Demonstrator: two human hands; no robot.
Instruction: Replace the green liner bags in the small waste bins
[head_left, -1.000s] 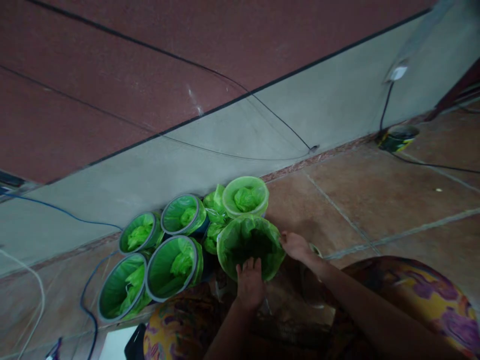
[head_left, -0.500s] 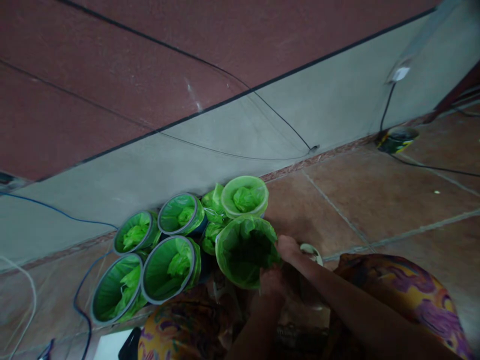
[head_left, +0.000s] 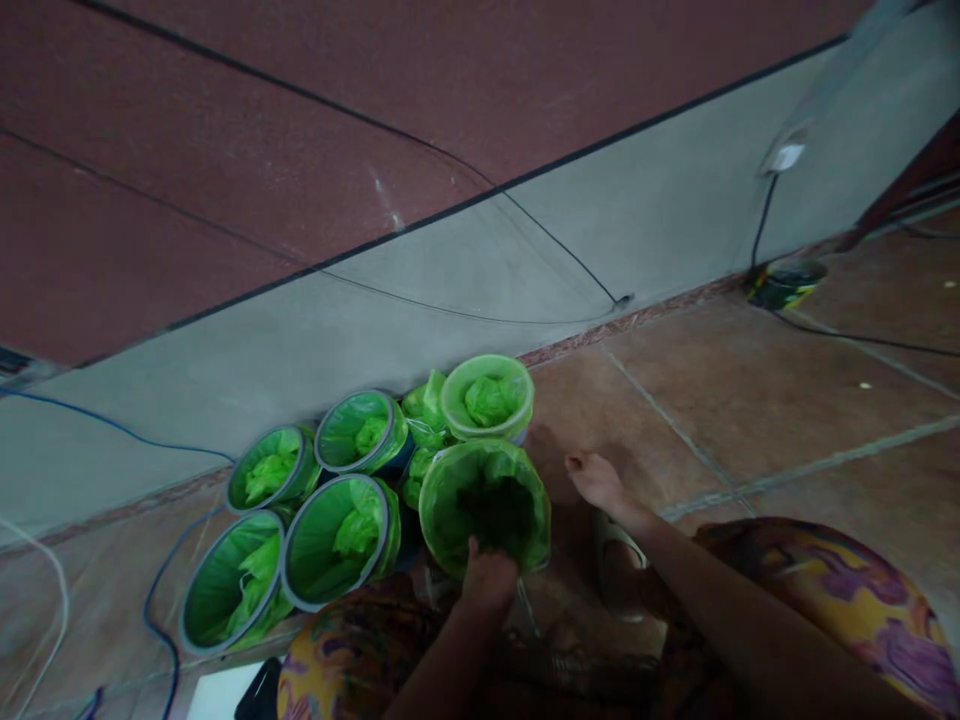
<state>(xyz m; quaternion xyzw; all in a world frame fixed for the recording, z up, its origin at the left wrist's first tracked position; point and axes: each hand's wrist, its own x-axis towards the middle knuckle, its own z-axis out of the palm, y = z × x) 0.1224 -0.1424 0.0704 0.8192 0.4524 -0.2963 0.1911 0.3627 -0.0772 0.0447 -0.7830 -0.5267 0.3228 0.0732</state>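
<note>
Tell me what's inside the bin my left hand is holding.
A green liner lines the bin, folded over its rim where the left hand grips. Its dark bottom hides any contents.

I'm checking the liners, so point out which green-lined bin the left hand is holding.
The front bin nearest the right hand: the left hand holds its near rim. The other five stand untouched.

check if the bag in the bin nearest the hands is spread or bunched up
Spread open: the green bag is stretched into a wide ring, dark hollow inside; the left hand grips its near edge.
</note>
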